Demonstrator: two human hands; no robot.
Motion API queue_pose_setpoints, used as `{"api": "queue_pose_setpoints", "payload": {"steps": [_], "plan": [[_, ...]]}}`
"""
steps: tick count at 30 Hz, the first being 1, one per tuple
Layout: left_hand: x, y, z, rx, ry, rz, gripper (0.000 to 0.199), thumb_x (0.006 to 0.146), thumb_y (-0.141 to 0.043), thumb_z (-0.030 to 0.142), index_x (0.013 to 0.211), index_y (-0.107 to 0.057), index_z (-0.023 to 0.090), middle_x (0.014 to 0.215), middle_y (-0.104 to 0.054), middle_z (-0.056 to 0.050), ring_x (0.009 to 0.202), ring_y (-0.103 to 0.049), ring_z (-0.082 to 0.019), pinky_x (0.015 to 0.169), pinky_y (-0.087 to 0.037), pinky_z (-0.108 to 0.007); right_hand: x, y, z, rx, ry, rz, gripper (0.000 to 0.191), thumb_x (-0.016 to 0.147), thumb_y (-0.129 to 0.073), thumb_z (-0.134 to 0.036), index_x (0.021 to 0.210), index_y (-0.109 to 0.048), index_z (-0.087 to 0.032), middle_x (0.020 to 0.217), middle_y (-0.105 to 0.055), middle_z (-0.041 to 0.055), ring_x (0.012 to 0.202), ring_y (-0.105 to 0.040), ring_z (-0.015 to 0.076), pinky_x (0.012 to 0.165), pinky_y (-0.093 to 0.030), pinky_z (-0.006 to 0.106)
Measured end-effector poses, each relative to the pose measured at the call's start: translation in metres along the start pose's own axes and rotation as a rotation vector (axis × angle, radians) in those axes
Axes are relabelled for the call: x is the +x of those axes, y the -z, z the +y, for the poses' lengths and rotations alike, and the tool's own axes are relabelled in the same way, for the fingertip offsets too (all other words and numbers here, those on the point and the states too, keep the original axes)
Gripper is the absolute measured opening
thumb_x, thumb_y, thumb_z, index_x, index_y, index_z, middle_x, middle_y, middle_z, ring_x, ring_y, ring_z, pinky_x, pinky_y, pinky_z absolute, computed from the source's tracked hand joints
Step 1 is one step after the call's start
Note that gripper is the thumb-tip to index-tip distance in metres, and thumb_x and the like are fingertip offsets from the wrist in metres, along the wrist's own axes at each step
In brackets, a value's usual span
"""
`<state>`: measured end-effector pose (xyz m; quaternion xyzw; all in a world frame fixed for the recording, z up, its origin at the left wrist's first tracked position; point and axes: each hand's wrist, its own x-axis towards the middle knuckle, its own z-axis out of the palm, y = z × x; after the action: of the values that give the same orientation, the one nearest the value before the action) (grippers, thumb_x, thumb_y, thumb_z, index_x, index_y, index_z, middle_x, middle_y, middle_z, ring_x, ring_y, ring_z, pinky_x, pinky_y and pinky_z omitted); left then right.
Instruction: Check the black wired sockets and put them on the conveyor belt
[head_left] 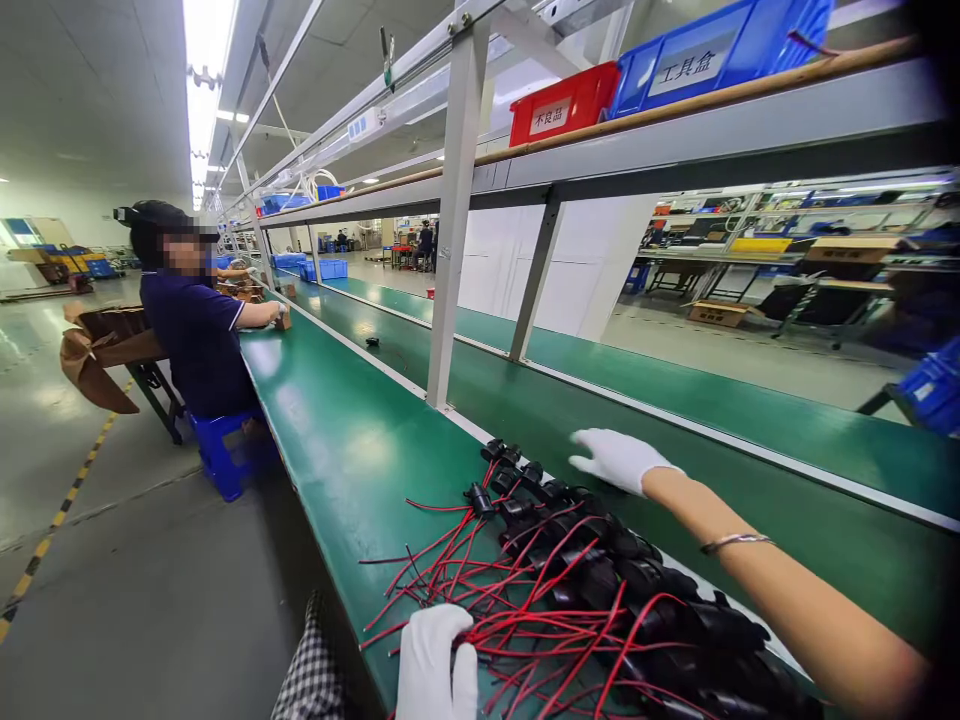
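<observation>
White gloves cover both hands. At the bottom centre, my left hand (437, 660) rests against the ends of several red wires (525, 622), its thumb and fingers curved around some of them. My right hand (616, 460) is stretched out over the green conveyor belt (540, 420), its fingers apart and nothing in them. Between the hands lies a long pile of black parts (600, 560) with red and black wires, on the green worktop (352, 430). One black part (478, 499) sits at the pile's left edge. Farther up the belt lies a small black item (373, 342).
A metal post (453, 220) rises between worktop and belt. Overhead, a shelf (675, 135) carries a red bin (562, 103) and a blue bin (712, 62). A person (196, 330) sits on a blue stool (223, 450) farther along the worktop, handling small brown items.
</observation>
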<state>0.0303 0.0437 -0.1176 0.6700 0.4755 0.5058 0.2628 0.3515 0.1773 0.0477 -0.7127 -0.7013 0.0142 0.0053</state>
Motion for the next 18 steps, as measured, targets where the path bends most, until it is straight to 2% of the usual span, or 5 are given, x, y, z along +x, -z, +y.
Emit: {"api": "queue_pose_setpoints", "payload": {"steps": [5,8,10,14,18], "plan": [[-0.001,0.005,0.007,-0.063,0.02,-0.015,0.03,0.097,-0.043,0.039,0.105,-0.068,0.022,0.107,-0.067,-0.01,0.102,-0.061,-0.026,0.095,-0.047,-0.046,0.025,-0.022,-0.087,-0.075,0.437,-0.108,0.032,0.096,-0.065,-0.041,0.116,-0.063,-0.016,0.116,-0.064,0.0076,0.107,-0.061,0.0242,0.094,-0.05,0.045],[0.004,0.017,0.019,-0.111,0.019,-0.026,0.029,0.098,-0.043,0.036,0.106,-0.067,0.021,0.108,-0.067,-0.01,0.104,-0.06,-0.025,0.097,-0.046,-0.045,0.022,-0.031,-0.122,-0.172,0.528,-0.122,0.029,0.095,-0.065,-0.042,0.108,-0.065,-0.015,0.103,-0.066,0.0053,0.097,-0.064,0.0226,0.089,-0.052,0.043],[0.013,0.028,0.031,-0.141,0.04,-0.023,0.03,0.098,-0.042,0.035,0.108,-0.066,0.021,0.112,-0.066,-0.011,0.107,-0.058,-0.025,0.1,-0.045,-0.045,0.013,-0.024,-0.134,-0.224,0.549,-0.083,0.029,0.093,-0.068,-0.041,0.106,-0.065,-0.015,0.099,-0.066,0.0045,0.095,-0.063,0.0225,0.088,-0.051,0.043],[0.042,0.049,0.059,-0.164,0.137,-0.04,0.035,0.099,-0.038,0.033,0.122,-0.06,0.019,0.127,-0.06,-0.012,0.122,-0.052,-0.024,0.111,-0.036,-0.046,-0.032,0.009,-0.156,-0.268,0.52,0.114,0.041,0.086,-0.073,-0.031,0.123,-0.061,-0.017,0.102,-0.066,0.0069,0.096,-0.061,0.0262,0.084,-0.05,0.041],[0.06,0.056,0.089,-0.231,0.203,-0.136,0.047,0.092,-0.056,0.04,0.131,-0.053,0.016,0.136,-0.056,-0.014,0.127,-0.049,-0.027,0.113,-0.034,-0.046,-0.106,0.025,-0.187,-0.302,0.442,0.285,0.052,0.08,-0.069,-0.012,0.131,-0.059,-0.014,0.1,-0.066,0.0128,0.086,-0.061,0.0295,0.072,-0.05,0.04]]}}
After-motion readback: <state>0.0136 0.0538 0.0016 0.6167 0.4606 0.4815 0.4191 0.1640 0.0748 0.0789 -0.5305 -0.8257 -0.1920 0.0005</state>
